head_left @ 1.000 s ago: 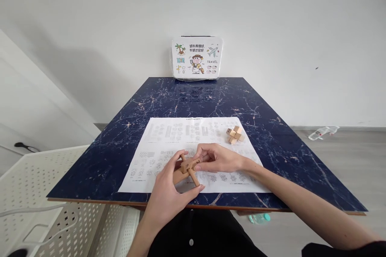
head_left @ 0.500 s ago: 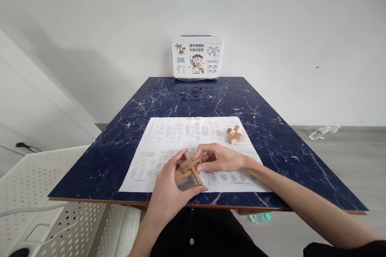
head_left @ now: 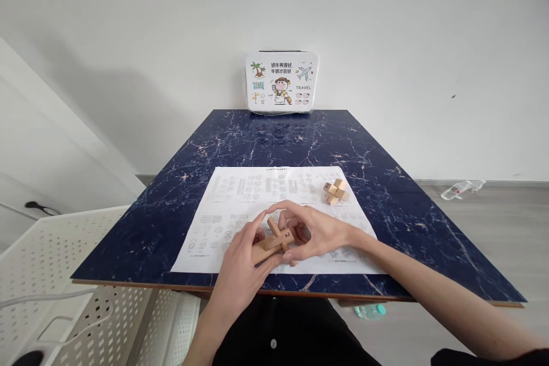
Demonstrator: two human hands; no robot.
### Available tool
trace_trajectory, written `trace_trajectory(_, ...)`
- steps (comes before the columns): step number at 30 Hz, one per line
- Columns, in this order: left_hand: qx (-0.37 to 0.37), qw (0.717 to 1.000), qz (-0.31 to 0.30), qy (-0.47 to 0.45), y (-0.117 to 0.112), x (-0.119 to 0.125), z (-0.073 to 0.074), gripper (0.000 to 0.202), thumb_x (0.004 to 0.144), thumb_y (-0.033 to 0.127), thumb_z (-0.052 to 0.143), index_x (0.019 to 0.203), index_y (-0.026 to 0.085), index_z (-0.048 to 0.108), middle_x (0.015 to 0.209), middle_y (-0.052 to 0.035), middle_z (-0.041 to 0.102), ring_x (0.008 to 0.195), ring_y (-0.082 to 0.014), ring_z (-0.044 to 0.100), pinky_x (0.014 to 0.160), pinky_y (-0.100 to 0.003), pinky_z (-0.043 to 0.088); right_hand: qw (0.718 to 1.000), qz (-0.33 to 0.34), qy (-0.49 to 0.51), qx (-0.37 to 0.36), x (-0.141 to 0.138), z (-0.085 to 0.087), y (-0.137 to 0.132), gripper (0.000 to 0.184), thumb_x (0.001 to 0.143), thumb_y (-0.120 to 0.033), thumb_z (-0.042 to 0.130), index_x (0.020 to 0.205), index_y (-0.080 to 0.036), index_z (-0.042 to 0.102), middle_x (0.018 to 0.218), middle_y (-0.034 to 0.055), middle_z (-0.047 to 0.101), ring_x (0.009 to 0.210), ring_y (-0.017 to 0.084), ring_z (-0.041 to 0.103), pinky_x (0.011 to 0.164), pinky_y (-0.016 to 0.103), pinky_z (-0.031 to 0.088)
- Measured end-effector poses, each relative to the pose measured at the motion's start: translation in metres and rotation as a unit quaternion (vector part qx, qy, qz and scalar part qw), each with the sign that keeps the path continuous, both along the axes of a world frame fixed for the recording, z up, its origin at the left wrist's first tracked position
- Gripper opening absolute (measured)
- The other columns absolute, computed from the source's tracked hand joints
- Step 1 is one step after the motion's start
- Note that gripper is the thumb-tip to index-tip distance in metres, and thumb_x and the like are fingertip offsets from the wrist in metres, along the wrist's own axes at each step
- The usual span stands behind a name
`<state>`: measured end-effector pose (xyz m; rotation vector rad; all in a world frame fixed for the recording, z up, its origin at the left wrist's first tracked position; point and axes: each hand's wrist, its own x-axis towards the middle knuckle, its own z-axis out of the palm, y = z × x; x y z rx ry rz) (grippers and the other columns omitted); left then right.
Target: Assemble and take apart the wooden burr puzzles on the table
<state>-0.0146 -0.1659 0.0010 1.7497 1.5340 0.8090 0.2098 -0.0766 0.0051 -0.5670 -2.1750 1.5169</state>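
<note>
A partly joined wooden burr puzzle (head_left: 278, 239) sits between my two hands, low over the paper sheet. Its light brown sticks cross one another, and one block end bears a dark "2". My left hand (head_left: 243, 257) wraps it from the left, thumb along the near side, fingers behind. From the right, my right hand (head_left: 312, 231) curls around the same puzzle, thumb at its near side and index finger arched over toward my left fingertips. Some fingertips are hidden behind the wood. A second, compact burr puzzle (head_left: 336, 191) rests on the sheet's upper right.
The printed instruction sheet (head_left: 206, 194) with puzzle diagrams lies on a dark blue marbled table (head_left: 283, 146). A white cartoon-printed case (head_left: 282, 83) stands at the far edge against the wall. At left is a white perforated rack (head_left: 100, 263); plastic bottles (head_left: 463, 189) lie on the floor.
The held puzzle has turned and shifted slightly right. My right index finger has arched over it toward my left fingers, and my left thumb has moved in against the wood.
</note>
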Motion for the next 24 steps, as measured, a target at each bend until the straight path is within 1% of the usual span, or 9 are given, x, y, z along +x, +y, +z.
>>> trace_trajectory(4, 0.018, 1.000, 0.004, -0.016, -0.0003, 0.0005, 0.0005, 0.055, 0.099, 0.043, 0.068, 0.151, 0.037, 0.051, 0.122, -0.0039, 0.069, 0.111, -0.0270, 0.069, 0.096, -0.042, 0.056, 1.000, -0.004, -0.005, 0.019, 0.0002, -0.0005, 0.0001, 0.087, 0.077, -0.039, 0.094, 0.150, -0.029, 0.048, 0.107, 0.0013, 0.065, 0.064, 0.008, 0.055, 0.052, 0.020, 0.047)
trace_trajectory(7, 0.027, 0.999, 0.014, -0.014, -0.0010, 0.0008, 0.0006, 0.048, 0.101, 0.046, 0.064, 0.147, 0.036, 0.054, 0.128, -0.0042, 0.068, 0.117, -0.0275, 0.068, 0.097, -0.041, 0.057, 0.998, -0.009, 0.011, 0.054, -0.0002, -0.0010, 0.0003, 0.099, 0.069, -0.034, 0.099, 0.152, -0.033, 0.045, 0.139, 0.0086, 0.056, 0.074, 0.009, 0.058, 0.057, 0.022, 0.050)
trace_trajectory(9, 0.032, 0.999, 0.026, -0.011, -0.0011, 0.0001, -0.0010, 0.049, 0.102, 0.051, 0.062, 0.147, 0.035, 0.053, 0.130, -0.0054, 0.068, 0.118, -0.0284, 0.069, 0.098, -0.041, 0.057, 0.998, -0.014, 0.015, 0.067, -0.0007, -0.0007, -0.0001, 0.103, 0.068, -0.033, 0.099, 0.155, -0.034, 0.043, 0.151, 0.0108, 0.048, 0.078, 0.010, 0.060, 0.061, 0.024, 0.052)
trace_trajectory(11, 0.035, 0.999, 0.032, -0.012, -0.0007, -0.0011, -0.0035, 0.053, 0.102, 0.055, 0.060, 0.150, 0.033, 0.050, 0.130, -0.0066, 0.069, 0.117, -0.0287, 0.070, 0.098, -0.042, 0.057, 0.998, -0.016, 0.005, 0.063, -0.0011, 0.0001, -0.0010, 0.101, 0.070, -0.033, 0.097, 0.155, -0.033, 0.043, 0.142, 0.0092, 0.057, 0.076, 0.010, 0.060, 0.063, 0.025, 0.053)
trace_trajectory(13, 0.037, 0.999, 0.030, -0.015, -0.0001, -0.0020, -0.0057, 0.054, 0.103, 0.055, 0.059, 0.151, 0.032, 0.048, 0.132, -0.0075, 0.069, 0.118, -0.0290, 0.071, 0.099, -0.043, 0.057, 0.998, -0.023, -0.010, 0.054, -0.0014, 0.0012, -0.0020, 0.098, 0.071, -0.033, 0.096, 0.154, -0.031, 0.045, 0.118, 0.0040, 0.067, 0.072, 0.011, 0.060, 0.062, 0.025, 0.053)
trace_trajectory(15, 0.040, 0.999, 0.025, -0.018, 0.0004, -0.0021, -0.0068, 0.053, 0.104, 0.054, 0.057, 0.151, 0.031, 0.047, 0.135, -0.0081, 0.069, 0.123, -0.0296, 0.069, 0.102, -0.043, 0.056, 0.998, -0.033, -0.018, 0.046, -0.0014, 0.0018, -0.0027, 0.096, 0.072, -0.033, 0.096, 0.153, -0.028, 0.046, 0.096, -0.0015, 0.068, 0.068, 0.012, 0.059, 0.059, 0.025, 0.051)
trace_trajectory(17, 0.041, 0.999, 0.025, -0.019, 0.0006, -0.0012, -0.0067, 0.049, 0.105, 0.052, 0.055, 0.148, 0.030, 0.048, 0.137, -0.0088, 0.068, 0.127, -0.0297, 0.067, 0.104, -0.044, 0.055, 0.998, -0.040, -0.018, 0.037, -0.0013, 0.0015, -0.0028, 0.094, 0.074, -0.033, 0.094, 0.153, -0.027, 0.045, 0.083, -0.0046, 0.065, 0.066, 0.013, 0.059, 0.057, 0.024, 0.050)
trace_trajectory(21, 0.060, 0.997, 0.042, -0.025, 0.0008, 0.0012, -0.0063, 0.040, 0.107, 0.049, 0.052, 0.141, 0.028, 0.051, 0.142, -0.0106, 0.064, 0.132, -0.0299, 0.064, 0.105, -0.044, 0.054, 0.998, -0.052, -0.001, 0.026, -0.0011, -0.0016, -0.0008, 0.089, 0.077, -0.031, 0.091, 0.152, -0.027, 0.043, 0.077, -0.0056, 0.064, 0.065, 0.014, 0.061, 0.055, 0.024, 0.051)
trace_trajectory(24, 0.078, 0.994, 0.074, -0.030, 0.0016, 0.0013, -0.0081, 0.035, 0.107, 0.050, 0.051, 0.130, 0.024, 0.054, 0.130, -0.0127, 0.068, 0.122, -0.0313, 0.068, 0.098, -0.045, 0.056, 0.995, -0.084, 0.013, 0.054, -0.0010, -0.0052, 0.0029, 0.087, 0.077, -0.031, 0.089, 0.151, -0.025, 0.044, 0.080, -0.0043, 0.065, 0.065, 0.014, 0.061, 0.057, 0.025, 0.053)
